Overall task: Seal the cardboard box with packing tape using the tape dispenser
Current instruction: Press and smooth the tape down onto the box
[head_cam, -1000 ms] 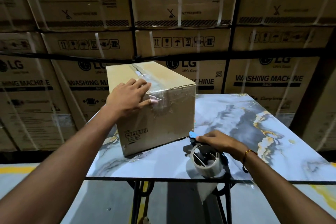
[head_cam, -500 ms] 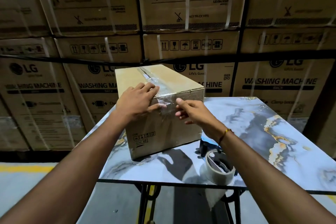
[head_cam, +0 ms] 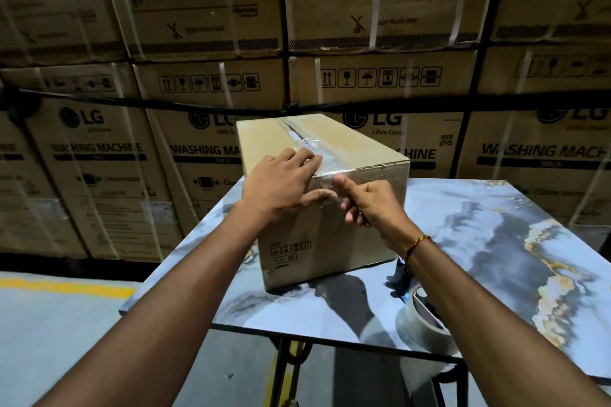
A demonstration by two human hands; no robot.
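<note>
A brown cardboard box (head_cam: pixel 344 235) stands on the marble-patterned table (head_cam: pixel 496 241). Clear packing tape (head_cam: pixel 310 149) runs along its top seam and folds down over the near edge. My left hand (head_cam: pixel 281 182) lies flat on the box's near top corner, fingers on the tape and thumb on the front face. My right hand (head_cam: pixel 367 205) presses its thumb on the tape end on the front face, its fingers curled. The tape dispenser (head_cam: pixel 420 324) with its roll lies on the table near the front edge, partly hidden under my right forearm.
Stacked, strapped washing machine cartons (head_cam: pixel 529 158) form a wall behind the table. The table's front edge (head_cam: pixel 297 335) sits on a black metal frame. A grey floor with a yellow line (head_cam: pixel 66 287) lies to the left.
My right hand let go of the tape dispenser on the table and came up to the box's front face. It now presses on the tape end. My left hand stayed on the box.
</note>
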